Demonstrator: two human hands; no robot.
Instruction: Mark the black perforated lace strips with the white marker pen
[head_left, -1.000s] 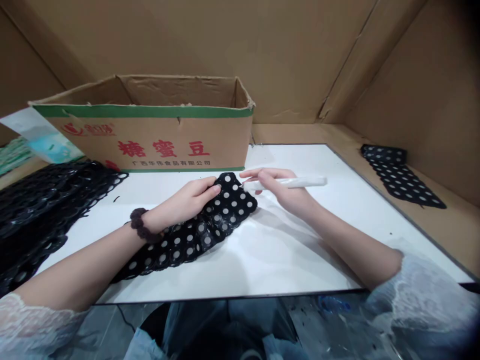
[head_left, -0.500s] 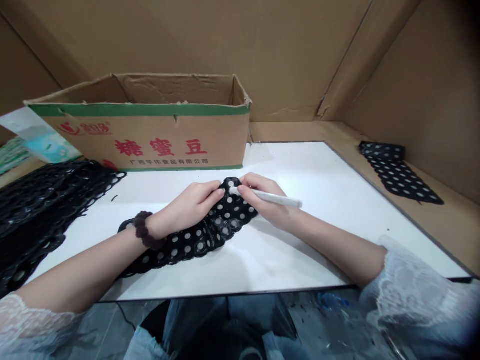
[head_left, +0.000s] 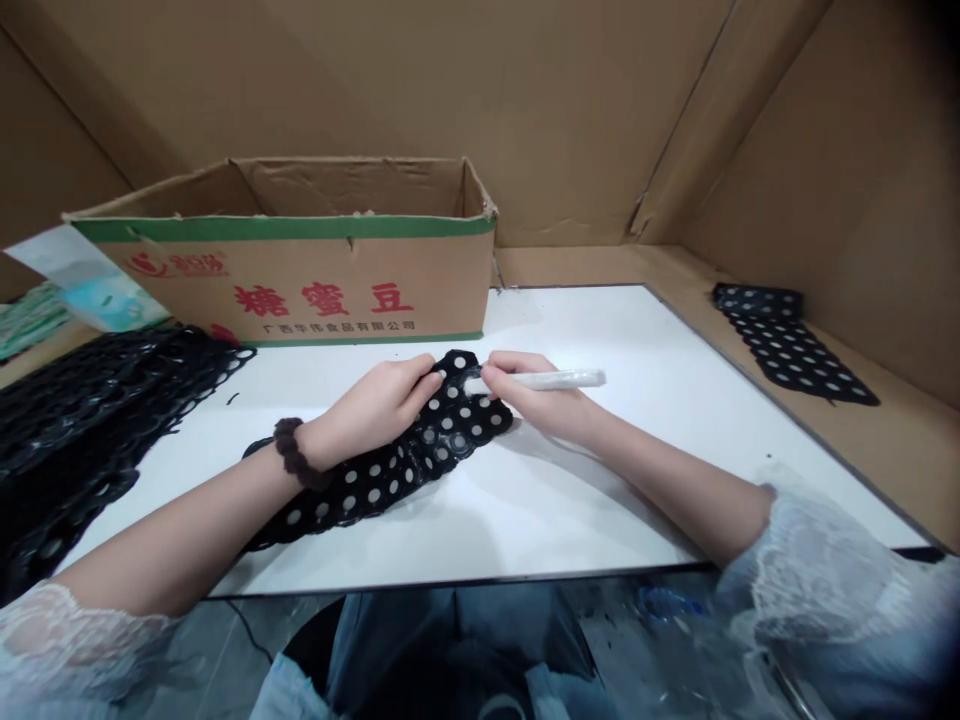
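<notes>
A black strip with white dots and a scalloped edge (head_left: 457, 440) lies slantwise across the white table. Its far end is pinched between the thumb and fingers of my left hand (head_left: 386, 400), and my left wrist lies over its middle. My right hand (head_left: 544, 400) is closed round a white pen (head_left: 562, 380), held nearly level. The pen's tip meets the strip near its far end, just right of my left thumb; whether it presses on the surface or passes into it, I cannot tell.
A pile of black scalloped strips (head_left: 90, 410) covers the table's left side. Behind it stands an open cardboard box (head_left: 337, 265) with red lettering. Another dotted strip (head_left: 799, 350) lies on the cardboard at right. Cardboard walls (head_left: 570, 110) enclose the back and sides.
The pen has turned to lie flatter, and its tip has shifted slightly right and down along the strip. My left hand keeps its hold.
</notes>
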